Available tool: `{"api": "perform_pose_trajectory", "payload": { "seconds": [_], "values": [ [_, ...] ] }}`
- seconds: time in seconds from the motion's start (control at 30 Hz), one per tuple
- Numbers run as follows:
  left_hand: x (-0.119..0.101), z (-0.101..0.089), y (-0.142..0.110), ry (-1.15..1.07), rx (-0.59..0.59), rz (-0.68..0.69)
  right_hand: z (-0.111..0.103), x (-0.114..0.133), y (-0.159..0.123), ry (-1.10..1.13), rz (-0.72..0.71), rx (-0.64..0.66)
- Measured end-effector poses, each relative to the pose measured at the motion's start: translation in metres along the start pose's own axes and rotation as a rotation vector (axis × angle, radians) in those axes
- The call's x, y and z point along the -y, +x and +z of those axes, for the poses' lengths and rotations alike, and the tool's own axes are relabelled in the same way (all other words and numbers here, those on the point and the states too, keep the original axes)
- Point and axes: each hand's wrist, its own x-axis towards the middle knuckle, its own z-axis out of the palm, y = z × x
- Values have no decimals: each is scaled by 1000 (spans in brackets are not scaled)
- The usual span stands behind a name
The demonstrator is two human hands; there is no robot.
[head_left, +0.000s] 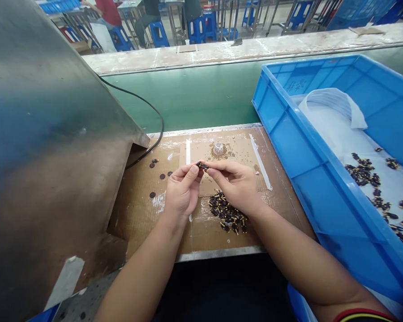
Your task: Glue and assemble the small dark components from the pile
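Between my fingertips, over the middle of the cardboard-covered bench, is a small black piece with yellow bits (202, 166). My left hand (184, 185) pinches its left end between thumb and forefinger. From the other side, my right hand (237, 183) grips the right end the same way. Below my right hand lies a pile of similar black-and-yellow parts (226, 212). Several dark round discs (162, 176) are scattered left of my left hand. Beyond my hands stands a small clear cup (218, 148) on a wet-looking patch of cardboard.
A large blue crate (289, 147) on the right holds white sheeting and more black-and-yellow parts. A metal housing (53, 147) fills the left, with a black cable (154, 112) curving from it. Behind runs a green belt (201, 91). People sit among blue stools (159, 33) farther back.
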Motion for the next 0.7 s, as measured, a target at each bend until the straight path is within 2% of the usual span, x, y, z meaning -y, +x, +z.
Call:
{"api": "perform_pose_trajectory", "payload": {
  "seconds": [0.23, 0.37, 0.5, 0.7],
  "values": [
    [7, -4, 0, 103, 13, 127, -4, 1, 1, -134, -135, 13],
    [9, -9, -3, 364, 0, 291, -7, 3, 1, -221, -161, 10],
    [8, -7, -8, 606, -7, 395, -9, 2, 2, -286, -158, -3],
    [7, -5, -10, 655, -7, 467, -8, 2, 3, -283, -157, -9]
  ]
}}
